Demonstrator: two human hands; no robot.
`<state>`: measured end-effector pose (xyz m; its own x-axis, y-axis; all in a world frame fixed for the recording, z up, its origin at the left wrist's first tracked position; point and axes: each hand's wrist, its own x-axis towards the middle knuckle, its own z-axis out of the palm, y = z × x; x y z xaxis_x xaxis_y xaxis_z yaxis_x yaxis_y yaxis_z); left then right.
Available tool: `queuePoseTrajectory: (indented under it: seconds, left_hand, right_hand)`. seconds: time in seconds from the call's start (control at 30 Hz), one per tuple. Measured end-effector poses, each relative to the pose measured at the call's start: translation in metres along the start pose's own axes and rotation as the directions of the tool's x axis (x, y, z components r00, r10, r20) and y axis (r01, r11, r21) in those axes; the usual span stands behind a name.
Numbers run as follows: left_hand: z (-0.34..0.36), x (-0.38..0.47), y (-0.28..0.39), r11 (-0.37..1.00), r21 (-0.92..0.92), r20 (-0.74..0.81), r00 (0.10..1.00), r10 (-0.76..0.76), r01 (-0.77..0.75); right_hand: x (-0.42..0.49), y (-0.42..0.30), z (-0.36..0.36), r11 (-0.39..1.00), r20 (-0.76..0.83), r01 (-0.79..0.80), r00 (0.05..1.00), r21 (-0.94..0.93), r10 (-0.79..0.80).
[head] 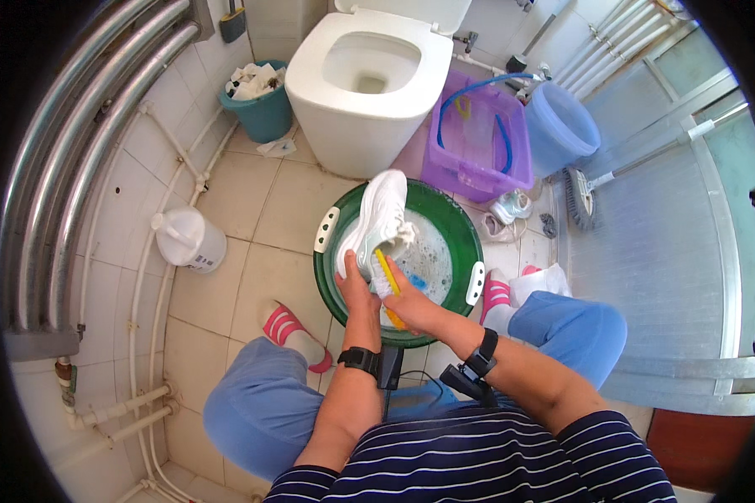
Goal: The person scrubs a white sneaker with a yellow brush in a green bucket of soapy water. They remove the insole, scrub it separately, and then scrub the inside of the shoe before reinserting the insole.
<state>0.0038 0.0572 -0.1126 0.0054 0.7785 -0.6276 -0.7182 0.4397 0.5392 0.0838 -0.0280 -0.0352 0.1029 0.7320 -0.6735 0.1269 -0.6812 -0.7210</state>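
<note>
A white sneaker (377,217) is tilted over a green basin (425,198), its toe pointing away from me. My left hand (357,290) grips the shoe near its heel. In my right hand (410,302) is a yellow scrub brush (388,271) with pale bristles, held against the heel area. Foamy water (433,264) fills the basin below, and a small blue item (418,281) shows in it, too unclear to name. White handles (475,283) sit on the basin's rim.
Beyond the basin stands a toilet (365,119), with a teal waste bin (261,113) to its left. A purple tub (475,179), a blue bucket (557,129) and another pair of shoes (506,210) are at the right. A plastic jug (192,239) stands by the left wall pipes.
</note>
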Motion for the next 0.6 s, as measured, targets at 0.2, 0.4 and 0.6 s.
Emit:
queuePoseTrajectory:
  seconds: [0.2,0.4,0.6]
  left_hand:
    - [0.000,-0.010,-0.008,0.991,0.060,-0.008,0.993,-0.121,0.121]
    - [-0.006,-0.002,-0.011,0.997,0.044,-0.034,0.997,-0.065,0.067]
    - [-0.011,0.000,-0.014,0.998,0.070,0.032,0.999,-0.008,0.006]
  right_hand:
    - [0.005,0.005,-0.036,0.575,-0.233,-0.067,0.947,-0.815,-0.221]
    - [0.025,0.007,-0.028,0.769,-0.172,0.103,0.948,-0.631,-0.269]
    - [0.014,-0.001,-0.015,0.997,-0.012,-0.034,0.999,0.070,0.035]
